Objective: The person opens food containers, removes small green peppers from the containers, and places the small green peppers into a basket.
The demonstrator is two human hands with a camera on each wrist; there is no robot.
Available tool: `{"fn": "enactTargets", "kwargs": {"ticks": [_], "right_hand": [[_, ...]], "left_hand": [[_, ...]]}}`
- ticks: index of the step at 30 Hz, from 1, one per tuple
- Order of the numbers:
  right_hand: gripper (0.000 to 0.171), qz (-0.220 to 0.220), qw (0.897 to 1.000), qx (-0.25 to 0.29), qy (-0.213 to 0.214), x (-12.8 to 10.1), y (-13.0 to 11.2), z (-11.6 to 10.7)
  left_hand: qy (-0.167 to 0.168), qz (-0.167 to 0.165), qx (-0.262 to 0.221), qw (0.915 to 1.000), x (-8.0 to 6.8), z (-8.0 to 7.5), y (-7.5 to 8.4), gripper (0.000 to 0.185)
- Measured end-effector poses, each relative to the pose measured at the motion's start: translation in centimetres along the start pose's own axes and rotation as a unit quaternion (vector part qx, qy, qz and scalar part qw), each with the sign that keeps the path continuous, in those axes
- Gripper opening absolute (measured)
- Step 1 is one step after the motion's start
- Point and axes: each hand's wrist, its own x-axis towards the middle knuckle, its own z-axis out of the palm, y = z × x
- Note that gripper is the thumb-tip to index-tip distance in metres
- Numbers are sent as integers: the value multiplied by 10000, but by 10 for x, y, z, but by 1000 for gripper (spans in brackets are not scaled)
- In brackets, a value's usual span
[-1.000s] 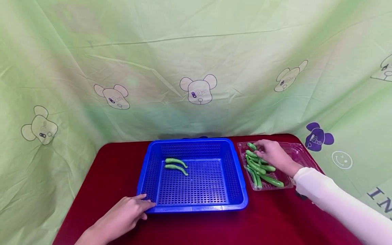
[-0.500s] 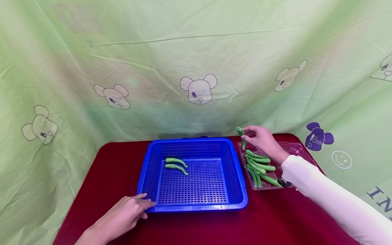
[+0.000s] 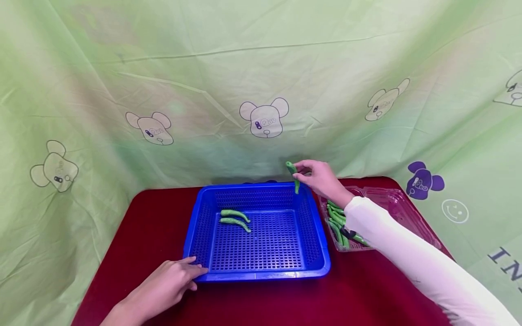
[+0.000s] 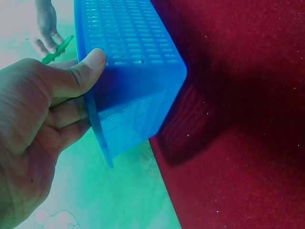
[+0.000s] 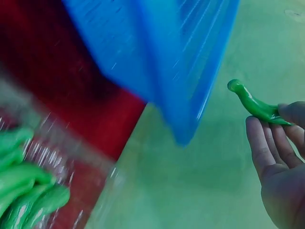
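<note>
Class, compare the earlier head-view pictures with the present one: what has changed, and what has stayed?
The right hand has lifted a long green pepper out of the clear plastic tray and carried it leftward, toward the far right corner of the blue rectangular plastic basket. The basket, the left hand on its near left corner and the two slender green peppers inside stayed put.
</note>
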Motion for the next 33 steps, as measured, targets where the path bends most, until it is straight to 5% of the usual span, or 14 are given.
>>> {"fn": "enactTargets", "kwargs": {"ticks": [16, 26, 33], "right_hand": [[28, -309, 9967, 702, -279, 37, -57, 57], [25, -723, 9920, -156, -1024, 47, -80, 105], [18, -1139, 9700, -1127, -1829, 39, -95, 148]], "left_hand": [[69, 5, -38, 10000, -1, 1, -2, 33], [106, 19, -40, 9999, -1, 1, -1, 34], [95, -42, -81, 9999, 0, 0, 0, 33]]}}
